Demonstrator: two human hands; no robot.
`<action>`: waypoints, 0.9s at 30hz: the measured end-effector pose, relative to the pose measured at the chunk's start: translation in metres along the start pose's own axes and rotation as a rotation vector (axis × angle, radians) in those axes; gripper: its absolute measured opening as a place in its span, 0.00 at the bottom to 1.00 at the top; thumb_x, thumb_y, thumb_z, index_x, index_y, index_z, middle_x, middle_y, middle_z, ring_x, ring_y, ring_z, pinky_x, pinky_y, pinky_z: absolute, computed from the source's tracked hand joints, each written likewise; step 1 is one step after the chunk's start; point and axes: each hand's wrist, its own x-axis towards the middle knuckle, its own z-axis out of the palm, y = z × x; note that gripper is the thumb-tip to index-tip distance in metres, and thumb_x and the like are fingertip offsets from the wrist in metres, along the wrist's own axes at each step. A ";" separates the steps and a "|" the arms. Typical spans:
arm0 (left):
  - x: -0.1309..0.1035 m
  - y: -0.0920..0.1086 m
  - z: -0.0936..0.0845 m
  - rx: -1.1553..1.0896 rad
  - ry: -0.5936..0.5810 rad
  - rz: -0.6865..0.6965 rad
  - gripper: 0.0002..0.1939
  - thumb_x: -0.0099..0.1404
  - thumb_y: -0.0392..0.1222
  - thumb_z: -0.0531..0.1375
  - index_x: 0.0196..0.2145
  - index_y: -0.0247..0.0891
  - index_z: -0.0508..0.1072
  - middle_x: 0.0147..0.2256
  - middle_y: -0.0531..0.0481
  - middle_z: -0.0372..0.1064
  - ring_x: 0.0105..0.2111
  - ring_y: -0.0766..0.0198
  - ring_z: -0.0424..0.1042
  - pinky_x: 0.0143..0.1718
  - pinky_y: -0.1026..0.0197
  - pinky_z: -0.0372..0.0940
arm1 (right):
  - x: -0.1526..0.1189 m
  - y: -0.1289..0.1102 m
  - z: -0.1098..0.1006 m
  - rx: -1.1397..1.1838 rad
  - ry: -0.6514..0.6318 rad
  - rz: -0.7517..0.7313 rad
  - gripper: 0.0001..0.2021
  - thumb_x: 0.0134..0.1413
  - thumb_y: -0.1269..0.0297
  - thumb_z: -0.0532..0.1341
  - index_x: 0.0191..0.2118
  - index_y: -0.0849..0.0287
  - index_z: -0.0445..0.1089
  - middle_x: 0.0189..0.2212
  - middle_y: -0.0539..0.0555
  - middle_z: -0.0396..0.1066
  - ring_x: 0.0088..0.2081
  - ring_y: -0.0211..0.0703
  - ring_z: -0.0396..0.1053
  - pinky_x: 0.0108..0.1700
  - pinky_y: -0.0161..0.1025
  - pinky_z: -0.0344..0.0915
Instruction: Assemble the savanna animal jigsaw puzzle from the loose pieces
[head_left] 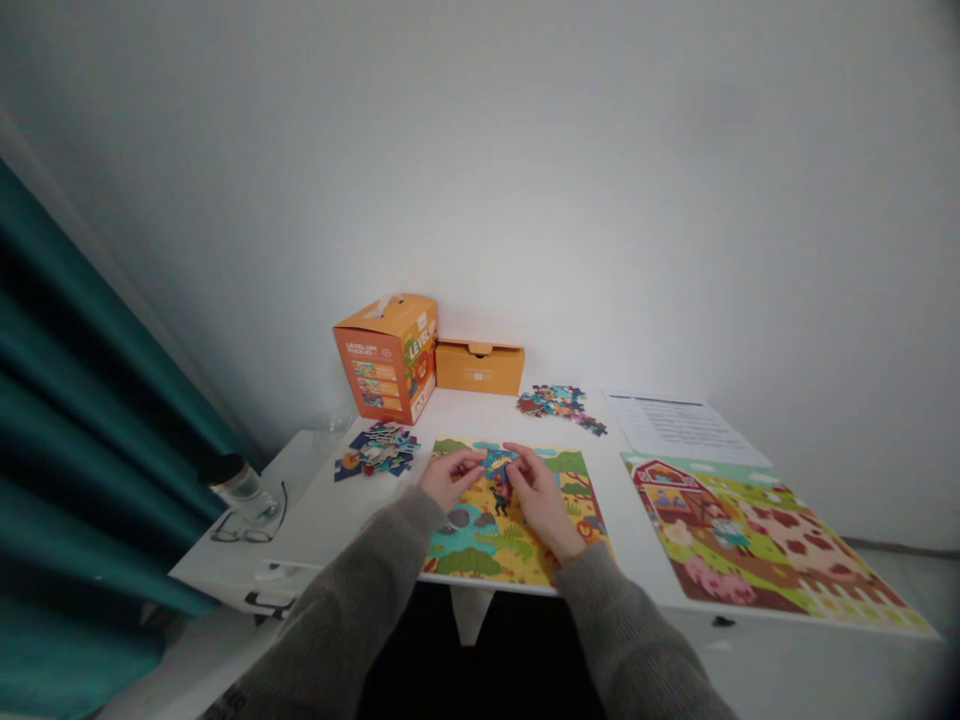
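My left hand (451, 480) and my right hand (538, 492) come together over a colourful safari picture sheet (517, 568) at the table's front edge. Between their fingertips is a small, mostly blue puzzle piece (496, 465); whether it is one piece or a few joined ones is too small to tell. Fingers of both hands are closed in a pinch at its sides. The sheet shows a pond, bushes and a lion, and my hands cover part of it.
Loose puzzle pieces lie in a left pile (381, 450) and a back pile (555, 402). Behind stand an orange puzzle box (390, 360) and an open orange carton (480, 368). A farm picture sheet (757, 535), printed paper (682, 428), glasses (251, 532) and a jar (247, 492) flank them.
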 end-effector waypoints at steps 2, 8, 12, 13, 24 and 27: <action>0.000 0.001 -0.001 0.032 0.002 0.017 0.16 0.65 0.51 0.63 0.43 0.36 0.78 0.26 0.50 0.72 0.25 0.66 0.70 0.28 0.64 0.68 | 0.000 0.001 0.000 -0.019 -0.017 -0.009 0.19 0.61 0.52 0.58 0.53 0.56 0.67 0.24 0.45 0.65 0.25 0.38 0.67 0.31 0.37 0.67; 0.001 0.001 -0.001 0.050 -0.004 0.015 0.15 0.65 0.49 0.62 0.43 0.35 0.77 0.25 0.51 0.71 0.24 0.66 0.68 0.27 0.64 0.66 | 0.000 0.001 0.001 0.016 -0.019 -0.007 0.20 0.60 0.56 0.58 0.56 0.56 0.65 0.26 0.45 0.65 0.27 0.37 0.66 0.32 0.37 0.67; 0.002 0.004 -0.002 0.056 0.001 0.015 0.16 0.65 0.50 0.62 0.42 0.35 0.77 0.25 0.52 0.69 0.23 0.67 0.66 0.26 0.65 0.64 | -0.001 0.007 0.002 0.026 -0.057 -0.031 0.24 0.58 0.59 0.59 0.60 0.56 0.62 0.28 0.46 0.66 0.27 0.36 0.66 0.32 0.36 0.66; 0.002 0.005 -0.002 0.057 0.005 0.017 0.16 0.65 0.50 0.62 0.42 0.35 0.77 0.25 0.52 0.69 0.23 0.67 0.66 0.26 0.65 0.64 | -0.001 0.009 0.002 0.020 -0.067 -0.037 0.26 0.58 0.60 0.60 0.61 0.55 0.61 0.29 0.46 0.66 0.28 0.36 0.65 0.32 0.36 0.66; -0.001 0.007 -0.004 0.102 0.016 0.035 0.15 0.66 0.50 0.61 0.42 0.35 0.76 0.23 0.54 0.65 0.21 0.67 0.63 0.24 0.65 0.61 | -0.002 0.013 0.002 -0.073 -0.066 -0.059 0.28 0.58 0.59 0.61 0.64 0.54 0.58 0.30 0.47 0.64 0.28 0.38 0.64 0.33 0.37 0.66; 0.000 0.010 -0.004 0.107 0.014 0.035 0.14 0.66 0.49 0.61 0.42 0.35 0.76 0.23 0.54 0.66 0.22 0.67 0.63 0.25 0.64 0.61 | -0.002 0.013 0.001 -0.178 -0.054 -0.066 0.27 0.58 0.61 0.60 0.63 0.54 0.59 0.31 0.48 0.65 0.30 0.41 0.65 0.34 0.38 0.65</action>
